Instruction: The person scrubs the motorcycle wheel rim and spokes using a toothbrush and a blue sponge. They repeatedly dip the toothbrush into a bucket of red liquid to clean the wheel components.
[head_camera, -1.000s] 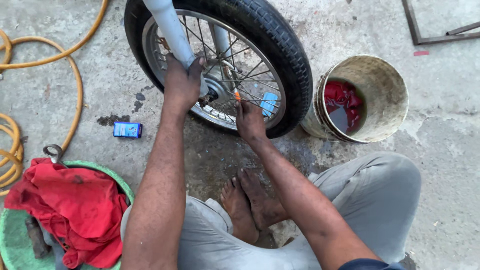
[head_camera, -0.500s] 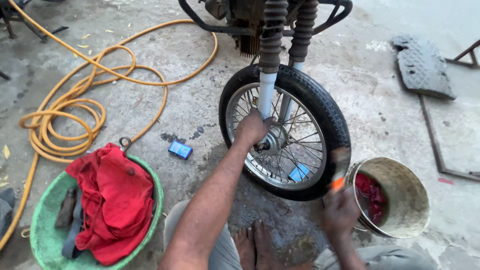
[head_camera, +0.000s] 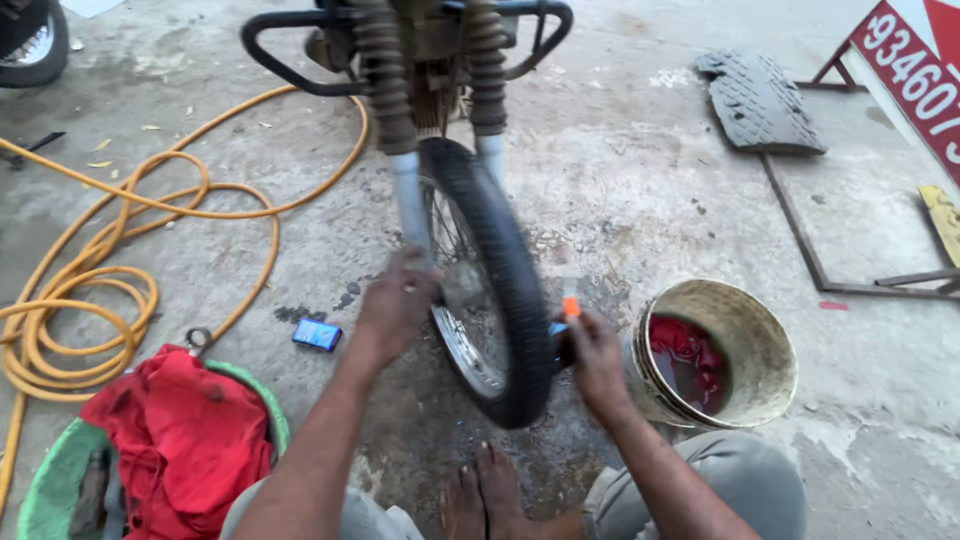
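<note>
A motorcycle front wheel (head_camera: 500, 300), black rubber tyre around a ring of thin metal spokes, is being shown edge-on at the centre of the head view, standing upright on the rough grey concrete floor (head_camera: 640, 190). It is being carried between two pale metal fork legs (head_camera: 408, 205), topped by ribbed black rubber gaiters. The left hand (head_camera: 398, 305) is being held against the lower fork leg at about 9 o'clock from the wheel's hub, fingers curled around it in a closed grip, the forearm being stretched up from 6 o'clock. The right hand (head_camera: 597, 362) is being pressed against the tyre's side at about 3 o'clock, closed on a small tool with an orange tip (head_camera: 570, 306); what kind of tool cannot be told, since the picture is blurred there. Just beside that hand, at 3 o'clock, a worn round bucket (head_camera: 770, 350) is being seen, with dark liquid and a red cloth inside. Bare feet (head_camera: 480, 495) are being shown at 6 o'clock, touching the floor below the tyre. At 8 o'clock a crumpled red rag (head_camera: 180, 440) is being held by a green round basin (head_camera: 45, 490). A small blue flat box (head_camera: 317, 335) is lying near the wheel at 9 o'clock, and a coiled orange hose (head_camera: 90, 290) is being spread in loops farther out at 9 to 10 o'clock. A ridged black rubber piece (head_camera: 757, 100) is lying well apart at 1 o'clock.
</note>
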